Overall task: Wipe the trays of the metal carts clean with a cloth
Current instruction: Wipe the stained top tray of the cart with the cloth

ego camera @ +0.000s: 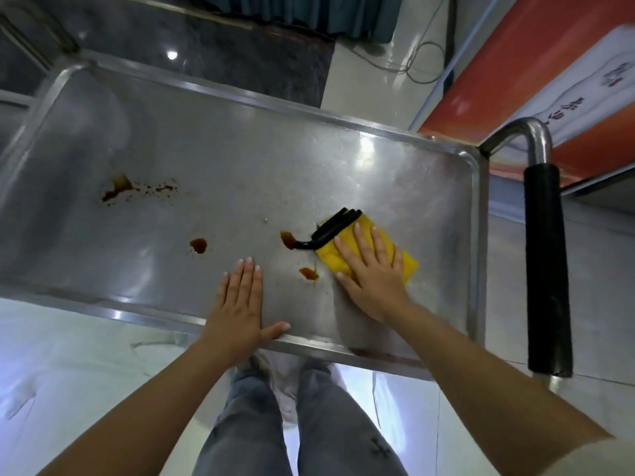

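The metal cart's top tray (pixel 395 173) fills the view, its steel surface dotted with brown stains (pixel 198 244): one patch at the far left, three small pools near the middle. A folded yellow cloth with black trim (pixel 343 240) lies on the tray right of centre. My right hand (pixel 372 274) presses flat on the cloth, fingers straight. My left hand (pixel 240 304) rests flat on the tray's near edge, fingers straight, thumb along the rim, holding nothing.
The cart's handle with a black grip (pixel 546 269) stands at the right end. An orange and white cabinet (pixel 549 70) is beyond it. Cables (pixel 419 60) lie on the floor at the back. My legs in grey jeans (pixel 302 424) stand against the near rim.
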A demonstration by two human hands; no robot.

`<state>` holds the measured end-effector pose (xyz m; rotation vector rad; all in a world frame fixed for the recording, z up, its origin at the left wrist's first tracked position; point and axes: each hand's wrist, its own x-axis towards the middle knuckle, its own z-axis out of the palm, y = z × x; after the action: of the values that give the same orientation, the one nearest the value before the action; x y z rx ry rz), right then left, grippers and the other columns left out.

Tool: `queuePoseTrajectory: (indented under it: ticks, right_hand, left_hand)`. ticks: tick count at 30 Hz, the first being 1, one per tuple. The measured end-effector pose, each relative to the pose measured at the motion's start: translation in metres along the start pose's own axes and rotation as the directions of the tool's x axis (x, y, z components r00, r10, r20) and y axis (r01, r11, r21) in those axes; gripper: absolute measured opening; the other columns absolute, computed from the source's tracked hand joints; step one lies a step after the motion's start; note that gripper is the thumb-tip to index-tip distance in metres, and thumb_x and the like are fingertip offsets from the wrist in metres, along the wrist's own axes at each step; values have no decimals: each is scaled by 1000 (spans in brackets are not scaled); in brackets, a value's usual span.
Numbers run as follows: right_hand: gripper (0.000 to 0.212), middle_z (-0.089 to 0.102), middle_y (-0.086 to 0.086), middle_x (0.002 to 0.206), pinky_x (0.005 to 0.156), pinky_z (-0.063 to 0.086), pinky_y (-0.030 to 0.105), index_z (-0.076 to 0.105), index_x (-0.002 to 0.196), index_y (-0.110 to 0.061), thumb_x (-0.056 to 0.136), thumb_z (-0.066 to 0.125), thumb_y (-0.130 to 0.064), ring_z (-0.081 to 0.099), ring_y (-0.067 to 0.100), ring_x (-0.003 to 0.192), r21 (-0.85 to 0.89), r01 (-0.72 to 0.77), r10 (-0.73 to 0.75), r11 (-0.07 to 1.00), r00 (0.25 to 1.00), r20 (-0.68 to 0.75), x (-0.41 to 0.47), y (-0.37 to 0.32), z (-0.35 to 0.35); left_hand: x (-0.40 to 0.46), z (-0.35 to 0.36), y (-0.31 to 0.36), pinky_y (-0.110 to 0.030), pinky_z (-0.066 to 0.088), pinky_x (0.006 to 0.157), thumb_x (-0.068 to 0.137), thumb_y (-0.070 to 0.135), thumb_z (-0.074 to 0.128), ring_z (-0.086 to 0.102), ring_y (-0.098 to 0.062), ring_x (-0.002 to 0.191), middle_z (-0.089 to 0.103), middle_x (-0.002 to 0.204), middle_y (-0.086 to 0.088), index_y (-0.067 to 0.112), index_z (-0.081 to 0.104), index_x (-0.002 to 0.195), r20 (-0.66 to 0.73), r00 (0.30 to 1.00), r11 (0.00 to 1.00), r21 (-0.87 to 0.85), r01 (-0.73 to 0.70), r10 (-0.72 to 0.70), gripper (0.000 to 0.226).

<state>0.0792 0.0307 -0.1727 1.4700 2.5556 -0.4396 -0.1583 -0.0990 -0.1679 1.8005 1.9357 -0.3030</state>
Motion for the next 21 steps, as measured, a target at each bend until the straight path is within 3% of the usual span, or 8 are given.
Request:
queuePoseTrajectory:
  ticks: [2,6,11,14,17,21]
  right_hand:
    - [58,-19,-10,159,112,-6,51,-8,145,-52,97,24,-56,-22,20,145,-5,44,-44,999,999,18,-33,-11,10]
    - [54,6,3,162,112,5,60,12,151,-40,99,24,-51,2,35,148,-73,162,-161,984,987,27,-84,-35,24]
    - [55,15,4,160,111,16,64,22,150,-38,97,32,-49,13,37,146,-112,148,-148,983,989,9,-58,-60,15]
    - [60,-15,-4,160,113,-2,59,-8,147,-46,99,27,-52,-10,28,148,-82,-30,32,996,999,18,-17,-75,9]
    - [60,-24,-7,158,113,-9,57,-15,146,-47,100,23,-52,-22,24,146,8,-190,189,982,981,46,2,-94,9]
    - [60,-24,-4,158,115,-6,57,-18,144,-46,102,24,-46,-24,27,145,-88,-15,22,996,997,70,-33,-105,15]
  left_hand:
    - [-1,0,-1,-42,-20,115,62,84,-16,-36,-30,138,-41,148,-16,5,-36,139,-13,1000,1000,0,-12,12,112]
    - [-6,2,-20,-40,-17,115,69,82,-15,-29,-28,141,-25,155,-17,6,-28,142,-85,995,998,21,-54,55,106]
    - [-26,3,-64,-44,0,119,81,80,0,-7,-30,147,1,159,-19,4,-4,148,-160,986,999,18,-46,48,101]
    - [-34,3,-90,-44,-2,119,78,82,-5,-13,-28,146,-7,159,-18,4,-9,147,-146,989,1000,22,-4,7,104]
    - [-34,-1,-115,-44,-11,118,65,88,-13,-28,-26,142,-25,155,-15,7,-26,143,-132,985,993,0,115,-114,112]
    - [-22,-18,-151,-50,-12,117,48,101,2,-27,-31,143,-30,154,-17,3,-28,144,-65,958,960,-48,277,-280,139]
